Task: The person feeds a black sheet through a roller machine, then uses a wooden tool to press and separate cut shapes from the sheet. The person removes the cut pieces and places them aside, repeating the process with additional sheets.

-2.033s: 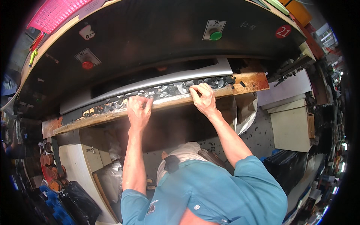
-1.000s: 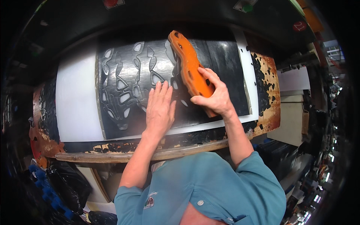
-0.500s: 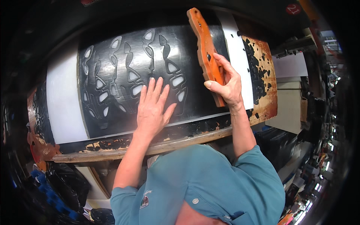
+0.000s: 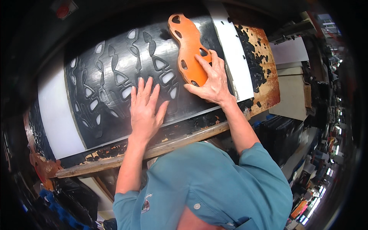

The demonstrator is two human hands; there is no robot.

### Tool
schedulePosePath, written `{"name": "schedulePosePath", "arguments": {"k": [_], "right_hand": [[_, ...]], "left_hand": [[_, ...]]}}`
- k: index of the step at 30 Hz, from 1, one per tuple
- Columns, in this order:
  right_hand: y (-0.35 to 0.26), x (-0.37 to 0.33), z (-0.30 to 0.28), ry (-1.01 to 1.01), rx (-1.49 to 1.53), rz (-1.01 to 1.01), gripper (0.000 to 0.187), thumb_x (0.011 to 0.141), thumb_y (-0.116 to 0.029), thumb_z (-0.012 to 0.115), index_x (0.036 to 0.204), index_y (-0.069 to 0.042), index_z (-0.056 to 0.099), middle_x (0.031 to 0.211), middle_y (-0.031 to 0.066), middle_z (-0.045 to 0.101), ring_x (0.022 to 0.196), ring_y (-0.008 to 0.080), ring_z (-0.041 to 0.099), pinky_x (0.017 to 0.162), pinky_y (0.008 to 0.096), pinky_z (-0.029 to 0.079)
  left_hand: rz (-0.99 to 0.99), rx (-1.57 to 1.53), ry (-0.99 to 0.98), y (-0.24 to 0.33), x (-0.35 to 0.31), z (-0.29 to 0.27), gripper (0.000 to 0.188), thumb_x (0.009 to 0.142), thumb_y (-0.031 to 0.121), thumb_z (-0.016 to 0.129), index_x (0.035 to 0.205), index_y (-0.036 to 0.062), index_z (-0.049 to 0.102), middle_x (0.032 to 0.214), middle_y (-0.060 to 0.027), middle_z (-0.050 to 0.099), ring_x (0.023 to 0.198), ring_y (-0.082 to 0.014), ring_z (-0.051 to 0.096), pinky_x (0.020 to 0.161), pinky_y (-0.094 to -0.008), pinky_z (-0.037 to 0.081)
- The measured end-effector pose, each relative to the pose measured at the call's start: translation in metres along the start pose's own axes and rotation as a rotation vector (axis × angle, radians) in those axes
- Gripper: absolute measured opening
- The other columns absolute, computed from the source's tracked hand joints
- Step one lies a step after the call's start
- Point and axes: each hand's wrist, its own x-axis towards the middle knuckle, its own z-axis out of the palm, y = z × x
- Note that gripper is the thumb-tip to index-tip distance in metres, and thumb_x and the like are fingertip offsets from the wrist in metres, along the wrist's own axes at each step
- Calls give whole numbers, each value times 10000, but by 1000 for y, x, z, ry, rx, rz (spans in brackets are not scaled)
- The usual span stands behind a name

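Note:
A long orange cutting die (image 4: pixel 188 48) with wavy edges and several dark openings is at the right part of a black sheet (image 4: pixel 191 105). My right hand (image 4: pixel 215 83) grips its near end, thumb on the near side and fingers over its right edge. Whether the die touches the sheet or is just above it, I cannot tell. My left hand (image 4: pixel 145 111) lies flat on the sheet, fingers stretched out and holding nothing. Left of the die, the sheet bears rows of cut outlines and holes, with white showing through several of them.
Under the sheet is a white board (image 4: pixel 57 111), bare at both sides. A wooden rail (image 4: pixel 176 143) runs along the near edge. Small black scraps (image 4: pixel 249 50) litter the worn brown board at the right. Dark machinery overhangs the far side, and a pale box (image 4: pixel 287 94) stands at the right.
The die has turned from nearly edge-on to broad face up and moved left over the sheet with my right hand. My left hand stays on the same part of the sheet; the view has shifted slightly.

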Motion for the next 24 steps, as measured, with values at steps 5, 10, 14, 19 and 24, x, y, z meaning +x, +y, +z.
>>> {"name": "schedulePosePath", "arguments": {"k": [5, 10, 14, 19, 24], "right_hand": [[-4, 22, 2, 191, 23, -263, 886, 800, -480, 893, 1479, 0, 587, 1543, 341, 444, 1409, 517, 473, 1172, 606, 412], [-3, 7, 12, -57, 58, -521, 504, 990, -209, 710, 1386, 86, 613, 1533, 265, 560, 1481, 403, 491, 1255, 549, 365], [-10, -51, -5, 98, 322, -594, 265, 854, 2, 781, 1111, 57, 751, 1217, 195, 756, 1202, 391, 710, 1111, 486, 533], [-4, -84, -19, 268, 490, -484, 90, 838, 40, 762, 911, 17, 715, 897, 118, 742, 847, 270, 717, 787, 386, 585], [3, -51, -58, 542, 548, -315, 61, 977, 18, 680, 932, 18, 640, 848, 83, 663, 780, 159, 641, 709, 291, 540]], "left_hand": [[42, -228, 119, 16, -31, -14, 424, 919, 3, 766, 1331, 11, 667, 1396, -212, 677, 1406, -468, 572, 1181, -578, 447], [22, -318, 106, 49, -98, -19, 306, 886, -104, 722, 1178, -12, 705, 1126, -196, 763, 1127, -424, 730, 995, -509, 578], [15, -214, 194, 51, -118, -2, 216, 856, -72, 766, 1036, 22, 689, 1011, -144, 759, 936, -355, 726, 850, -449, 592], [29, 0, 259, 50, -116, 17, 184, 861, -12, 806, 969, 48, 670, 926, -107, 728, 844, -340, 694, 740, -437, 572], [17, 29, 330, 50, -122, 14, 168, 865, -14, 806, 904, 40, 652, 877, -121, 706, 792, -347, 669, 688, -453, 544]]}}
